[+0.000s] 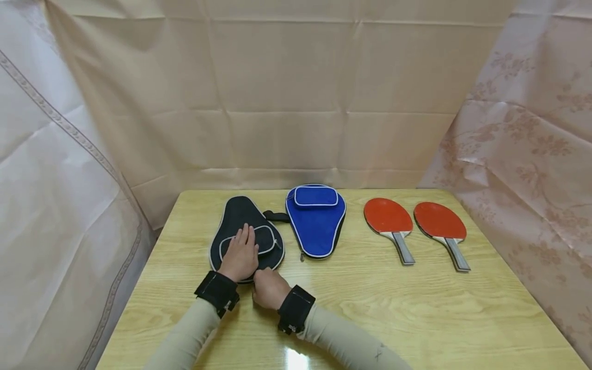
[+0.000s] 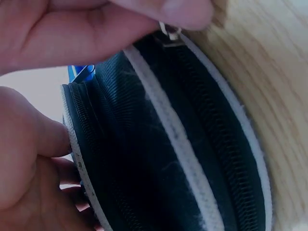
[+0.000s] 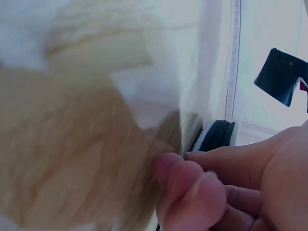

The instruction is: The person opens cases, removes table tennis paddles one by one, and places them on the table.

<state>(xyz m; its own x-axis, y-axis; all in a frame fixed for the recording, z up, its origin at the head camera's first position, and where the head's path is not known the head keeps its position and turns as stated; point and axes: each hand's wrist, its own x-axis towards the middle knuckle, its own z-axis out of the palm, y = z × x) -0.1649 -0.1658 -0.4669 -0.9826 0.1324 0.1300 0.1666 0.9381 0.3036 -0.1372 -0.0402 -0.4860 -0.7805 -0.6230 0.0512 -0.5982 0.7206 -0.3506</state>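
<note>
A black table tennis paddle case [image 1: 241, 213] with white piping lies on the left of the table, its narrow end pointing away. My left hand [image 1: 240, 254] rests on its front pocket with the fingers straight. At the near rounded edge, my right hand [image 1: 271, 289] has curled fingers. The left wrist view shows the right fingers [image 2: 187, 12] pinching the metal zipper pull [image 2: 171, 31] on the case's side. Closed zipper teeth [image 2: 226, 144] run along that side. In the right wrist view, the fingertips hide the pull.
Right of the black case lies a blue paddle case [image 1: 314, 226], with a black strap [image 1: 276, 217] between the two. Two red table tennis paddles [image 1: 388, 216] [image 1: 440, 221] lie farther right, handles toward me. Cloth curtains [image 1: 287, 92] stand behind the wooden table [image 1: 370, 308] and at its sides.
</note>
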